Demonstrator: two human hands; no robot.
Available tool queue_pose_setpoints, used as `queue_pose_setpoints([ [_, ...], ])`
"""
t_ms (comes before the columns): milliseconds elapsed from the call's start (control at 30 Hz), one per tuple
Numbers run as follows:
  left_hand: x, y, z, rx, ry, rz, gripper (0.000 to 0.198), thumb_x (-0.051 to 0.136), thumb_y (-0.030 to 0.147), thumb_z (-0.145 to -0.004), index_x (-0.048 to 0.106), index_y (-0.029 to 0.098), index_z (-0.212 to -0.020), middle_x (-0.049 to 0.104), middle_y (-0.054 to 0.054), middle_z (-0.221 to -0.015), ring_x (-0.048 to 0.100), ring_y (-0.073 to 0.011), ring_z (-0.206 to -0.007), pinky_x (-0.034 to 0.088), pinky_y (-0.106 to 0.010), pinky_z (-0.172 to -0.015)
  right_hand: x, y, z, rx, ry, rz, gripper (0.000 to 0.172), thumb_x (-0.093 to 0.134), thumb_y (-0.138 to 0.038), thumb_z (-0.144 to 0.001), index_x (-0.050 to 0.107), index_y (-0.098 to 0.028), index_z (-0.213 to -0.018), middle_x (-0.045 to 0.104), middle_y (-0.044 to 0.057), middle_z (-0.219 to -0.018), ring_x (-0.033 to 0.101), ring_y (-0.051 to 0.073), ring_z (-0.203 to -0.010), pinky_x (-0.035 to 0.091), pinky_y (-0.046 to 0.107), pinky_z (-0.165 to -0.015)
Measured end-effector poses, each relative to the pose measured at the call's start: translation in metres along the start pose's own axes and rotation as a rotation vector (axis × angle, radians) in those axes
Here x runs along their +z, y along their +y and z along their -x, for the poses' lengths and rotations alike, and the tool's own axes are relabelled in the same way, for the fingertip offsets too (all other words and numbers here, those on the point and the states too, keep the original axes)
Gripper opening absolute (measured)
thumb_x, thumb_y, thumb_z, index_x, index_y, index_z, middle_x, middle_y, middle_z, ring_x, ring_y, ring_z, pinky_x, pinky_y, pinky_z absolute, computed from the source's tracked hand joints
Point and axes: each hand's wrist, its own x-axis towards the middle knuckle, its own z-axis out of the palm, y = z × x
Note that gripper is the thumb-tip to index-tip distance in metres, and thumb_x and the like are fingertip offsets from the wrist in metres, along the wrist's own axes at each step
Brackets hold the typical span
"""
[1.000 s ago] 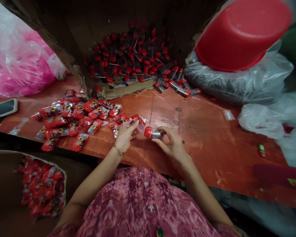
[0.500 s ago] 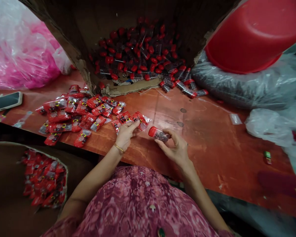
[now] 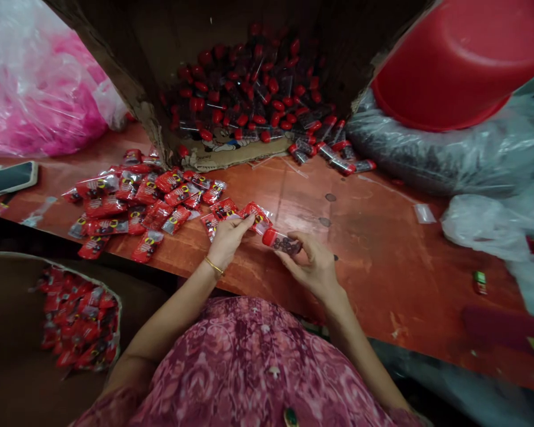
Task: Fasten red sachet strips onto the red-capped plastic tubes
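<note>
My right hand (image 3: 314,265) is closed round a small clear tube with a red cap (image 3: 281,241), held level just above the red table (image 3: 382,249). My left hand (image 3: 228,237) pinches the edge of a red printed plastic sleeve (image 3: 257,214) lying on the table. The tube's capped end almost touches the sleeve's mouth. More red sleeves (image 3: 137,198) lie in a heap to the left of my left hand.
An open cardboard box (image 3: 249,89) on its side holds many red-capped tubes; several spill out (image 3: 333,155). A red basin (image 3: 458,59) rests on a plastic bag. Pink bags (image 3: 40,101) and a phone (image 3: 6,179) sit left. A container of packed sleeves (image 3: 78,323) stands below.
My right hand has brought the tube left and lower, up to the sleeve that my left hand keeps pinching. The view shifted slightly.
</note>
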Motion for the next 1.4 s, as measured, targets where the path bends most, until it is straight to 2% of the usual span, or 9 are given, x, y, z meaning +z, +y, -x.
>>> queue_pose_setpoints([
  [200, -0.003, -0.002, -0.003, 0.052, -0.016, -0.090, 0.042, 0.072, 0.054, -0.059, 0.056, 0.016, -0.047, 0.051, 0.003, -0.048, 0.051, -0.0106, -0.053, 0.041, -0.023, -0.054, 0.004, 0.000, 0.002, 0.065, 0.020, -0.065, 0.027, 0.067, -0.033, -0.076, 0.060, -0.020, -0.098, 0.070, 0.007, -0.088, 0.066, 0.020, -0.076, 0.054, 0.033, -0.068],
  [433, 0.000, -0.006, -0.003, 0.145, -0.019, -0.089, 0.040, 0.071, 0.049, -0.062, 0.056, 0.015, -0.047, 0.051, 0.002, -0.047, 0.049, -0.0108, -0.053, 0.039, -0.023, -0.053, 0.023, 0.002, 0.010, 0.322, -0.012, -0.412, 0.032, 0.067, -0.038, -0.074, 0.059, -0.020, -0.100, 0.069, 0.004, -0.086, 0.064, 0.016, -0.068, 0.054, 0.028, -0.061],
  [633, 0.002, -0.004, -0.002, 0.146, 0.012, -0.105, 0.032, 0.075, 0.043, -0.057, 0.063, 0.014, -0.053, 0.057, 0.002, -0.052, 0.053, -0.0122, -0.058, 0.040, -0.024, -0.056, 0.019, -0.004, 0.004, 0.216, 0.081, -0.225, 0.027, 0.067, -0.032, -0.074, 0.060, -0.021, -0.098, 0.068, 0.004, -0.086, 0.064, 0.017, -0.073, 0.053, 0.029, -0.066],
  [733, 0.009, -0.002, 0.000, 0.057, -0.022, 0.029, 0.033, 0.080, 0.040, -0.049, 0.067, 0.012, -0.062, 0.063, 0.001, -0.059, 0.054, -0.0116, -0.059, 0.043, -0.025, -0.060, 0.022, -0.009, 0.001, 0.238, 0.086, -0.215, 0.024, 0.065, -0.033, -0.076, 0.060, -0.021, -0.096, 0.067, 0.003, -0.082, 0.062, 0.016, -0.069, 0.052, 0.028, -0.062],
  [867, 0.024, -0.002, 0.005, -0.066, -0.057, 0.292, 0.040, 0.084, 0.035, -0.042, 0.068, 0.012, -0.070, 0.068, -0.001, -0.069, 0.058, -0.0112, -0.063, 0.045, -0.025, -0.066, 0.037, -0.012, 0.000, 0.345, 0.145, -0.290, 0.023, 0.063, -0.031, -0.077, 0.058, -0.021, -0.097, 0.064, 0.003, -0.084, 0.061, 0.016, -0.072, 0.052, 0.029, -0.067],
  [967, 0.032, -0.003, 0.008, -0.051, -0.036, 0.400, 0.036, 0.084, 0.034, -0.045, 0.067, 0.012, -0.068, 0.067, -0.001, -0.067, 0.058, -0.0101, -0.063, 0.045, -0.024, -0.068, 0.047, -0.012, -0.003, 0.420, 0.180, -0.392, 0.024, 0.064, -0.031, -0.075, 0.058, -0.020, -0.095, 0.063, 0.002, -0.082, 0.060, 0.016, -0.072, 0.051, 0.030, -0.069],
  [1100, 0.036, -0.007, 0.010, 0.001, -0.070, 0.478, 0.032, 0.082, 0.035, -0.049, 0.066, 0.012, -0.066, 0.066, 0.000, -0.066, 0.056, -0.0096, -0.063, 0.044, -0.023, -0.067, 0.053, -0.014, -0.011, 0.503, 0.140, -0.667, 0.024, 0.064, -0.032, -0.074, 0.056, -0.021, -0.093, 0.062, 0.000, -0.080, 0.059, 0.014, -0.069, 0.052, 0.027, -0.065],
  [1267, 0.038, -0.007, 0.009, 0.046, -0.088, 0.431, 0.034, 0.081, 0.039, -0.050, 0.067, 0.013, -0.066, 0.066, -0.001, -0.062, 0.057, -0.0112, -0.062, 0.046, -0.025, -0.070, 0.056, -0.015, -0.020, 0.457, 0.187, -0.538, 0.025, 0.063, -0.032, -0.076, 0.059, -0.021, -0.098, 0.064, 0.002, -0.085, 0.059, 0.016, -0.075, 0.051, 0.030, -0.073],
  [1400, 0.030, 0.000, 0.004, 0.112, -0.040, 0.438, 0.035, 0.079, 0.042, -0.054, 0.064, 0.013, -0.068, 0.066, -0.002, -0.069, 0.059, -0.0131, -0.067, 0.046, -0.027, -0.072, 0.054, -0.014, -0.018, 0.426, 0.075, -0.666, 0.035, 0.067, -0.036, -0.073, 0.061, -0.022, -0.104, 0.067, 0.004, -0.098, 0.062, 0.019, -0.087, 0.052, 0.035, -0.081],
])
